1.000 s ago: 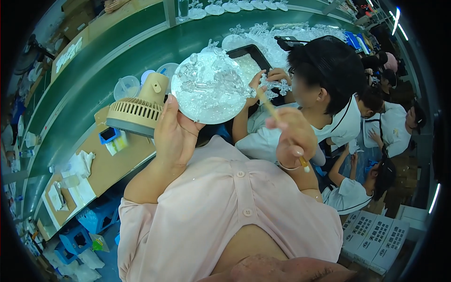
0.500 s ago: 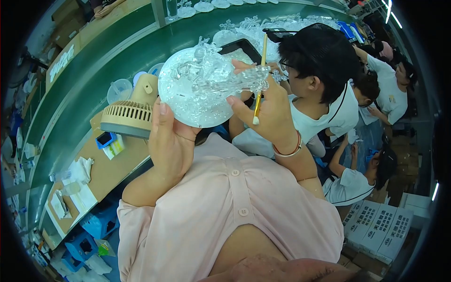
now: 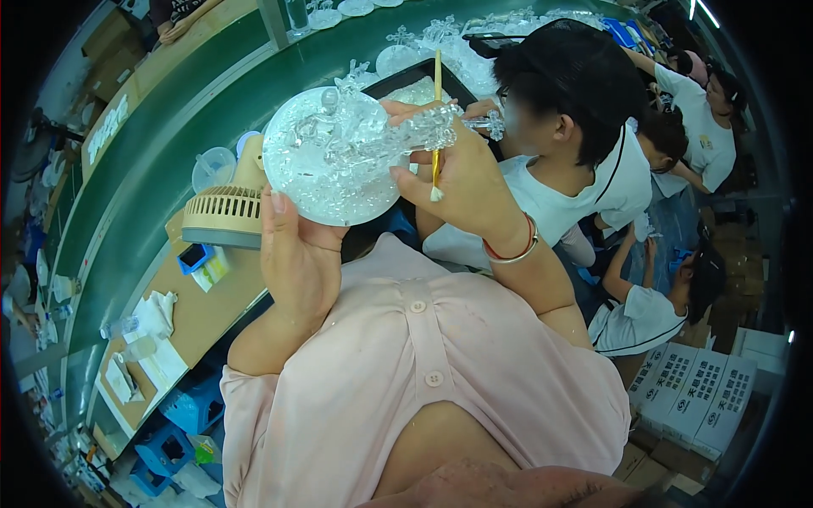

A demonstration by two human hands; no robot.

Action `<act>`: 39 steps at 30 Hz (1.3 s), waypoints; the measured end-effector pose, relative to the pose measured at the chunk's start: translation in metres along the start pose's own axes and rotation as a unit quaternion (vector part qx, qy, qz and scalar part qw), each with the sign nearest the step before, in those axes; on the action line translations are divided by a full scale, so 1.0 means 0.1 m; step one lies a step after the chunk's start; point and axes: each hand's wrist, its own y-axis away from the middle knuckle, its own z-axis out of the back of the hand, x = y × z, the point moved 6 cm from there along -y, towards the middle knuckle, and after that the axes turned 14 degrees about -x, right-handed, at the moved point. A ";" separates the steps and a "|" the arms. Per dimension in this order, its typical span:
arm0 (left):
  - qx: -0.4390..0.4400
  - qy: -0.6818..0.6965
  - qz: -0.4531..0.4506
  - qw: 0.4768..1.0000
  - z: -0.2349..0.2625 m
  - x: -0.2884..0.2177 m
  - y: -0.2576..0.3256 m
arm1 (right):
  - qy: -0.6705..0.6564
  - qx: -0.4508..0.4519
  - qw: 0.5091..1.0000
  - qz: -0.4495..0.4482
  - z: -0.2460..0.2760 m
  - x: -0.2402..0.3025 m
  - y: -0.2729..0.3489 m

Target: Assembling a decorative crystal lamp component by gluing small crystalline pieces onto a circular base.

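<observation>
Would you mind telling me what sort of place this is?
Probably a factory assembly line: a long green conveyor belt carries clear glass-like ornaments, co-workers sit in a row beside it, and stacked cartons stand behind.

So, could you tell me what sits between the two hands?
In the head view, the clear round disc with its crystal ornament spans between left hand and right hand.

Clear, glossy, bumpy glass-like ornament (image 3: 334,157); thin wooden-looking brush handle (image 3: 437,118) at its 3 o'clock; matt beige plastic fan (image 3: 224,207); smooth green belt (image 3: 169,161).
</observation>
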 end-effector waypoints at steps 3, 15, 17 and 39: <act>0.005 0.008 0.009 1.000 -0.01 0.01 0.00 | -0.044 0.000 0.999 -0.010 0.01 -0.01 0.00; -0.003 -0.019 0.007 1.000 -0.05 0.05 -0.03 | -0.022 -0.031 0.999 0.020 0.00 -0.07 -0.04; 0.001 -0.025 -0.008 1.000 -0.04 0.06 -0.05 | -0.007 -0.058 0.996 0.066 0.00 -0.06 -0.05; 0.007 -0.030 0.005 1.000 -0.03 0.17 -0.13 | -0.007 -0.059 0.998 0.002 -0.09 -0.25 0.01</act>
